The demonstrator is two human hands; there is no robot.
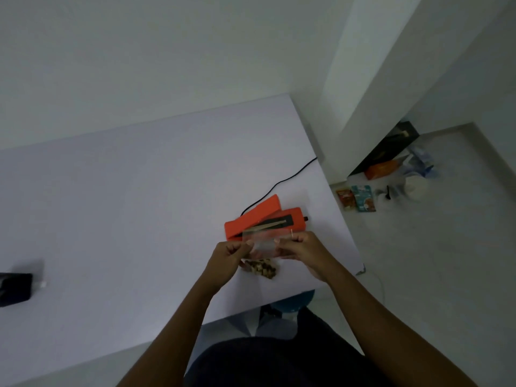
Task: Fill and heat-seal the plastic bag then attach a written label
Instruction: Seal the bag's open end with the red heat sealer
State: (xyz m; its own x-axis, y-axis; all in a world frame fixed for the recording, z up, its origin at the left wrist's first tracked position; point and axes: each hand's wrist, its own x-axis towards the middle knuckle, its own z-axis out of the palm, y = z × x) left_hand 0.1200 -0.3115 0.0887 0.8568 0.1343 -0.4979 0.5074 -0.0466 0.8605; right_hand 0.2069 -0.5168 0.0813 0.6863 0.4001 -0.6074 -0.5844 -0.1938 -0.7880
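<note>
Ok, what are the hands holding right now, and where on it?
Both hold the clear plastic bag of brown pieces: left hand and right hand pinch its upper side edges.

1 orange sealer [264,219], 1 plastic bag [262,244], 2 hands, 1 black pouch [15,289], 2 snack pkts [356,198] on floor

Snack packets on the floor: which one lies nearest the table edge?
The red-brown packet; it lies beside the teal packet, on the side toward the table.
</note>
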